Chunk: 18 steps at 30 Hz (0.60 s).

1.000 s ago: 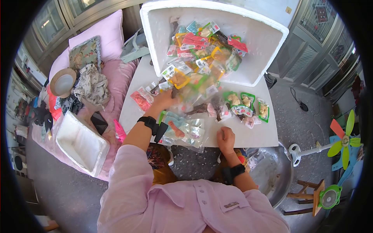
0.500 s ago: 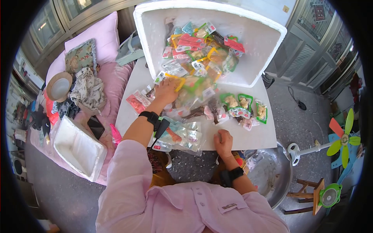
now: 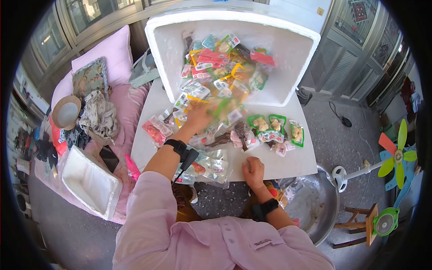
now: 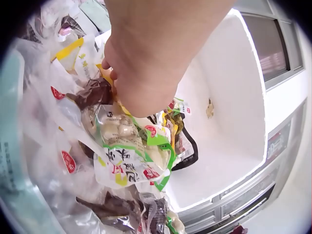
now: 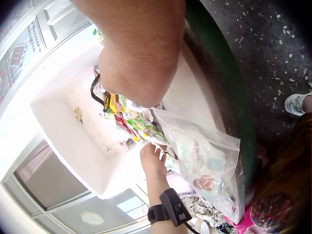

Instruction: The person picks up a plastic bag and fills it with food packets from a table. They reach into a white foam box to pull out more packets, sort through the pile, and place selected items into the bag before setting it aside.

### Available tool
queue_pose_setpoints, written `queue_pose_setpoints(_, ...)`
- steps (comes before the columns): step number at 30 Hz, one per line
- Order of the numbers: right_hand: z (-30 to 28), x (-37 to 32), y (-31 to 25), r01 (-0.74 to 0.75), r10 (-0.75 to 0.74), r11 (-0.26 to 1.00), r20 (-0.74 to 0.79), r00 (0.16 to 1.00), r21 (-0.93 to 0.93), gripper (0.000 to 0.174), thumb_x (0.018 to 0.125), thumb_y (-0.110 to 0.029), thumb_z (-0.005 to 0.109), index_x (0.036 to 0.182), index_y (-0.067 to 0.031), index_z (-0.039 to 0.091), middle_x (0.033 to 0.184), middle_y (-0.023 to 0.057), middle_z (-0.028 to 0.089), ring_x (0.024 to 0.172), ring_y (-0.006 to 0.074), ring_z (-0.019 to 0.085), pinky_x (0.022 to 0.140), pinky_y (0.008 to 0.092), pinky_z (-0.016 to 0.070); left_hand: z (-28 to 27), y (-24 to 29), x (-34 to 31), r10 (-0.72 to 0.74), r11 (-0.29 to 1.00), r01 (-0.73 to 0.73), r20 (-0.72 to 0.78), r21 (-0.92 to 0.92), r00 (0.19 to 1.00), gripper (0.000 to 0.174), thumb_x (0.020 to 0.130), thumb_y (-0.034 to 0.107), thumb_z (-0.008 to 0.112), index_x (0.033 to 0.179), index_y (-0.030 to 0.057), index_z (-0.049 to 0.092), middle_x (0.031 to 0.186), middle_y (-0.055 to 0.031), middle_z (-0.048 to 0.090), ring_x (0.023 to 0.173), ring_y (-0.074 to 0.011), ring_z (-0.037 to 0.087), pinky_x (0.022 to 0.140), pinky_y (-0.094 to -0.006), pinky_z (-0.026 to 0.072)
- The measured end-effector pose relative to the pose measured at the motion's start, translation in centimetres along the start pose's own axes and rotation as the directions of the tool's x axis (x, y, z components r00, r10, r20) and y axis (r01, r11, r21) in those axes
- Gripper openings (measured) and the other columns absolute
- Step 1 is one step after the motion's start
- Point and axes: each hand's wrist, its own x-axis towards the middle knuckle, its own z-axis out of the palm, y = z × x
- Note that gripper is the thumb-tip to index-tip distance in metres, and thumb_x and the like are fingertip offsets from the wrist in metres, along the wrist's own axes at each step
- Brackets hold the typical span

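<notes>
My left hand (image 3: 198, 118) reaches into the pile of sealed food packets at the mouth of a white foam box (image 3: 299, 67). Its fingers lie over the packets, close beside a green-edged packet (image 3: 225, 108); I cannot tell whether they grip one. In the left wrist view, a green-edged packet of pale pieces (image 4: 131, 161) lies just under the hand, above dark brown packed food (image 4: 114, 207). On the table's front edge rests my right hand (image 3: 254, 171), fingers loosely curled with nothing in them. A clear bag of packets (image 3: 211, 166) lies between my arms.
Several green-edged packets (image 3: 270, 126) and a red packet (image 3: 157, 128) lie on the white table (image 3: 292, 166). A metal basin (image 3: 310, 202) stands below its right side, near a fan (image 3: 398, 155). To the left, a small foam box (image 3: 92, 182) sits on a pink-covered bed (image 3: 128, 101).
My left hand first reached up to a yellow-edged packet, then shifted down and right toward the green-edged packets. My right hand stays at the table edge. The head view has tilted slightly.
</notes>
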Motion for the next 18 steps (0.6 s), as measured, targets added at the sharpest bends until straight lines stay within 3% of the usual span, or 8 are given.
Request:
queue_pose_setpoints(1, 0.0, 0.0, 0.0, 0.002, -0.002, 1.0, -0.002, 1.0, 0.006, 0.019, 0.063, -0.01, 0.058, 0.079, -0.0025, 0.05, 0.079, 0.012, 0.054, 0.076, 0.0289, 0.051, 0.066, 0.0375, 0.0394, -0.4, 1.4, 0.1, 0.03, 0.997, -0.029, 0.022, -0.068, 0.999, 0.049, 0.071, 0.03, 0.052, 0.114, 0.0106, 0.04, 0.107, -0.0157, 0.047, 0.102, -0.0315, 0.042, 0.084, -0.0394, 0.0351)
queue_pose_setpoints(4, -0.1, 0.0, -0.1, -0.01, 0.01, 1.0, -0.008, 1.0, 0.003, 0.019, 0.063, -0.009, 0.058, 0.079, -0.0026, 0.05, 0.079, 0.0116, 0.054, 0.076, 0.0288, 0.051, 0.066, 0.0374, 0.0393, -3.1, 7.0, -0.1, -0.08, 0.996, 0.065, 0.29, 0.061, 0.954, 0.062, 0.067, 0.039, 0.056, 0.119, 0.0124, 0.034, 0.12, -0.0152, 0.036, 0.113, -0.0285, 0.032, 0.091, -0.0413, 0.0273)
queue_pose_setpoints(7, -0.1, 0.0, -0.1, 0.0, 0.0, 1.0, -0.003, 1.0, -0.023, 0.019, 0.063, -0.01, 0.058, 0.079, -0.0029, 0.05, 0.079, 0.0114, 0.054, 0.076, 0.0286, 0.051, 0.066, 0.0373, 0.0394, -1.4, 7.5, 0.5, -0.113, 0.993, 0.101, 0.293, 0.055, 0.95, 0.064, 0.066, 0.04, 0.056, 0.119, 0.0133, 0.034, 0.125, -0.0148, 0.029, 0.115, -0.0269, 0.029, 0.091, -0.044, 0.0261)
queue_pose_setpoints(10, -0.2, 0.1, -0.3, 0.007, -0.007, 1.0, -0.001, 1.0, -0.031, 0.019, 0.063, -0.01, 0.058, 0.079, -0.0029, 0.05, 0.079, 0.0114, 0.054, 0.076, 0.0282, 0.051, 0.066, 0.0372, 0.0394, 0.0, 6.6, 0.8, 0.053, 0.998, -0.057, 0.201, 0.016, 0.978, 0.062, 0.067, 0.04, 0.055, 0.119, 0.0139, 0.036, 0.124, -0.0138, 0.032, 0.116, -0.0269, 0.028, 0.091, -0.0422, 0.0276)
queue_pose_setpoints(16, -0.1, -0.1, 0.1, 0.01, -0.01, 1.0, -0.002, 1.0, -0.007, 0.018, 0.063, -0.01, 0.058, 0.078, -0.0031, 0.051, 0.079, 0.0113, 0.054, 0.075, 0.0277, 0.052, 0.066, 0.0372, 0.0394, -2.5, 6.5, 3.0, 0.204, 0.976, -0.187, 0.17, -0.11, 0.964, 0.049, 0.067, 0.031, 0.056, 0.109, 0.0086, 0.045, 0.105, -0.0131, 0.047, 0.099, -0.0293, 0.044, 0.081, -0.0362, 0.0376)
queue_pose_setpoints(18, -0.2, 0.0, -0.1, 0.018, -0.018, 1.0, -0.014, 1.0, -0.019, 0.018, 0.063, -0.01, 0.058, 0.078, -0.0033, 0.051, 0.079, 0.0112, 0.054, 0.075, 0.0279, 0.052, 0.065, 0.0372, 0.0393, -2.7, 5.3, 4.7, 0.213, 0.977, -0.211, 0.081, -0.033, 0.974, 0.045, 0.067, 0.027, 0.057, 0.104, 0.0049, 0.048, 0.099, -0.0134, 0.05, 0.092, -0.0292, 0.047, 0.078, -0.0361, 0.0392)
